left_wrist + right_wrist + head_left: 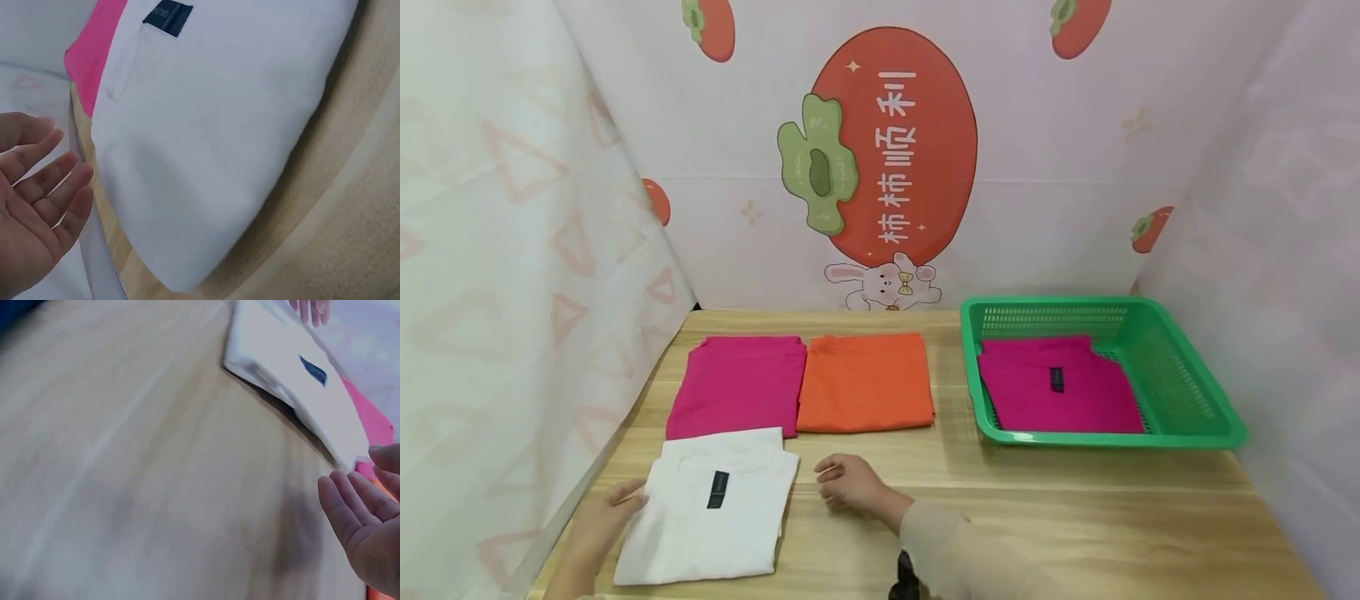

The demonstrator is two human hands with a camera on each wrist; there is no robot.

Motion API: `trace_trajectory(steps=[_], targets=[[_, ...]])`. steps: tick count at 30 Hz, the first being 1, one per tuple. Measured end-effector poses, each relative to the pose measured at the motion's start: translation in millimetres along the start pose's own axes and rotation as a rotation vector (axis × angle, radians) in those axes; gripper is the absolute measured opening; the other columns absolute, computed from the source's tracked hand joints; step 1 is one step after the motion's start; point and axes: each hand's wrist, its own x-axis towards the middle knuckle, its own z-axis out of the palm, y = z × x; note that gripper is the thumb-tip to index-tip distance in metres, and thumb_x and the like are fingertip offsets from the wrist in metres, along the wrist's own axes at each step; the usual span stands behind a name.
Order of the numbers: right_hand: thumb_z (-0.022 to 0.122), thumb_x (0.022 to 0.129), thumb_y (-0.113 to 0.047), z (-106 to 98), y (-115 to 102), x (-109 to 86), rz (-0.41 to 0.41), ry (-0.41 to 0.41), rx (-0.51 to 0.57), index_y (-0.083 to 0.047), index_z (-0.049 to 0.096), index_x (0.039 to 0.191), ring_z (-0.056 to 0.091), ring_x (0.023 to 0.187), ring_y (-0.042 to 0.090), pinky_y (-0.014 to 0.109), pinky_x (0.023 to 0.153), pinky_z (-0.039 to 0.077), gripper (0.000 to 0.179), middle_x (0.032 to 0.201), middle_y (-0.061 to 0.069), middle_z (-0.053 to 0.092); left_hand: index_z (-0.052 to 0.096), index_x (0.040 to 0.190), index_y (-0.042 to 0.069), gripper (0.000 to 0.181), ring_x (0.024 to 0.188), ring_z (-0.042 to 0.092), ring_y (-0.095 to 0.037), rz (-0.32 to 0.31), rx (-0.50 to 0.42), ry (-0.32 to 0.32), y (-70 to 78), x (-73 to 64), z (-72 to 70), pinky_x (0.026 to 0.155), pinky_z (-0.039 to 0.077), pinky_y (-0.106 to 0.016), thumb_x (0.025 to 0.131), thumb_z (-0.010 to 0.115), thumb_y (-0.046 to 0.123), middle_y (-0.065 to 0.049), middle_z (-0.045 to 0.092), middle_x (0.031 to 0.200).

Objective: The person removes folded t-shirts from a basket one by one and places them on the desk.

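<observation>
A folded white T-shirt [700, 533] with a dark neck label lies on the near left of the table. My left hand [604, 527] is at its left edge in the head view. In the left wrist view that hand [40, 200] has loosely bent, slightly spread fingers and nothing in them. To the right of the shirt is my right hand [853, 485], apart from it and over the wood. The right wrist view shows this hand [369, 531] with relaxed fingers holding nothing, near a corner of the white T-shirt [281, 356].
Behind the white shirt lie a folded magenta garment [737, 387] and a folded orange garment [867, 383], side by side. A green basket [1195, 367] at the back right holds a folded magenta shirt [1090, 404] with a dark label. Printed curtains [1037, 167] enclose the wooden table [1075, 517].
</observation>
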Motion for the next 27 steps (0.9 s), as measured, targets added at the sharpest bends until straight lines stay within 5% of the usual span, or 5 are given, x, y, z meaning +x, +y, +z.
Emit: trace_trajectory(steps=[8,15,27], targets=[[0.056,0.082,-0.001,-61.7,-34.1,-15.2,-0.064,-0.001,-0.028,0.007,0.049,0.112,0.054,0.090,0.031,0.038,0.069,0.047,0.032,0.107,0.023,0.051,0.037,0.126,-0.005,0.054,0.108,0.039,-0.042,0.127,0.002,-0.037,54.8,15.6,9.9,0.083,0.035,-0.051,0.088,0.047,0.031,-0.030,0.037,0.123],[0.054,0.084,-0.006,-107.9,-62.2,-38.8,-0.132,0.005,-0.079,0.008,0.047,0.112,0.051,0.097,0.030,0.040,0.075,0.045,0.033,0.108,0.018,0.052,0.040,0.125,-0.001,0.049,0.105,0.045,-0.036,0.360,-0.089,-0.109,119.1,33.1,25.8,0.083,0.038,-0.047,0.087,0.051,0.028,-0.023,0.047,0.117],[0.055,0.084,-0.007,-189.5,-80.3,-82.5,-0.136,0.182,-0.168,0.008,0.045,0.116,0.051,0.098,0.030,0.039,0.079,0.043,0.037,0.114,0.024,0.048,0.049,0.121,0.005,0.038,0.101,0.050,-0.026,0.527,-0.192,-0.339,231.3,52.9,88.7,0.083,0.040,-0.040,0.085,0.055,0.016,-0.014,0.052,0.112]])
